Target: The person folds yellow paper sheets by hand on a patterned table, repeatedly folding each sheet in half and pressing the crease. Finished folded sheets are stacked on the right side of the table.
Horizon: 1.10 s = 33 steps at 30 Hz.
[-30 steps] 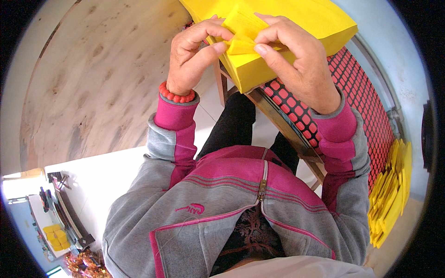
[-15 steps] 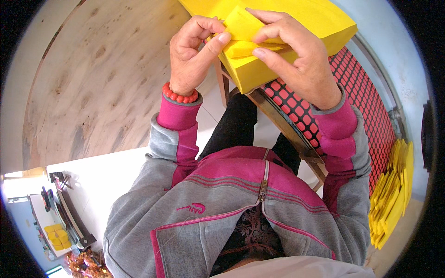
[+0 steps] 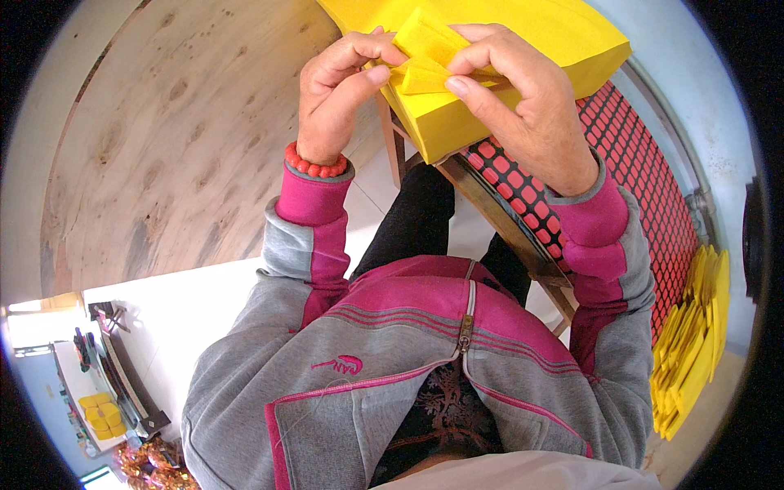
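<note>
Both hands are at the top of the view, over a stack of yellow sheets [image 3: 482, 131] with a flat top and straight sides. Between them is a yellow folded sheet [image 3: 429, 41], soft and fabric-like, with overlapping flaps and a strip standing up. My right hand [image 3: 523, 90] pinches its right side between thumb and fingers. At its left edge, my left hand [image 3: 339, 86] has curled fingers and a thumb close together on the flap. The tips of several fingers are hidden behind the sheet.
A pale wooden board [image 3: 163, 139] fills the left side. The stack rests by a red-and-black patterned surface [image 3: 629, 163] with a wooden frame [image 3: 506, 220]. A bundle of yellow folded pieces [image 3: 690, 343] hangs at the right, near a pale wall. More yellow pieces [image 3: 102, 416] lie at lower left.
The flap between my hands has fanned and turned a little. My left thumb has drawn back slightly to the left. My right hand keeps its pinch, nearly in place.
</note>
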Available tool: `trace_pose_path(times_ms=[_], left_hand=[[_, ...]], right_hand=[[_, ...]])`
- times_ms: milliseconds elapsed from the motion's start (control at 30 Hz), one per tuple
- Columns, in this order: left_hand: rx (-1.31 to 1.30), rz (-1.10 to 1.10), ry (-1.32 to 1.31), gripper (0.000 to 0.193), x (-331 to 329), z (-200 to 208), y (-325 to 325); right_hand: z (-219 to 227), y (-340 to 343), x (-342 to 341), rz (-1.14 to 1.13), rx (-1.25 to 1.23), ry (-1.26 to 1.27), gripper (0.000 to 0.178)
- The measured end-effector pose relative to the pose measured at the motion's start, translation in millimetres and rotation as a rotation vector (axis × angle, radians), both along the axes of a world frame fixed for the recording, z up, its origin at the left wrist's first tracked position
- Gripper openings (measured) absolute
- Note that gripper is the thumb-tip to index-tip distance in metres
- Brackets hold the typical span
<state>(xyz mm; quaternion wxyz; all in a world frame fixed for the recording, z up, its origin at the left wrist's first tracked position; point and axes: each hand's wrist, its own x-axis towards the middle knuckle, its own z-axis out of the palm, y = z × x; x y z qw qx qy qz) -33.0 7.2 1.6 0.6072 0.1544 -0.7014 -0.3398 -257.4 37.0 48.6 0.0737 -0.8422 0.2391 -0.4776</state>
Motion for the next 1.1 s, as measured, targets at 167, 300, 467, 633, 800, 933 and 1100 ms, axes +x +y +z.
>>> trace_pose_path(times_ms=[167, 300, 467, 633, 800, 933, 1100], left_hand=[[0.013, 0.060, -0.035, 0.006, -1.7, -1.9, 1.6], [0.028, 0.085, -0.042, 0.006, -3.2, -0.7, 3.3], [-0.005, 0.095, -0.041, 0.005, -4.5, -0.2, 2.2], [-0.015, 0.078, -0.015, 0.004, -4.7, -1.5, 1.0], [0.022, 0.059, 0.028, 0.004, -6.2, -1.9, 2.0], [0.030, 0.054, 0.037, 0.004, -7.3, -1.8, 3.2], [0.061, 0.044, 0.047, 0.005, -6.3, -2.7, 3.8]], right_hand=[[-0.7, 0.4, -1.0, -0.004, 0.013, 0.002, 0.013], [1.6, 2.5, -1.1, -0.002, 0.064, -0.010, 0.012], [5.8, 7.1, -0.9, -0.014, 0.078, -0.003, 0.012], [9.0, 2.4, -3.7, 0.056, 0.094, -0.018, 0.018], [7.1, -0.2, -3.2, 0.068, 0.039, -0.024, 0.019], [9.3, 0.5, -5.4, 0.073, 0.029, 0.027, 0.020], [8.1, -2.8, -3.4, 0.081, -0.103, 0.088, 0.018]])
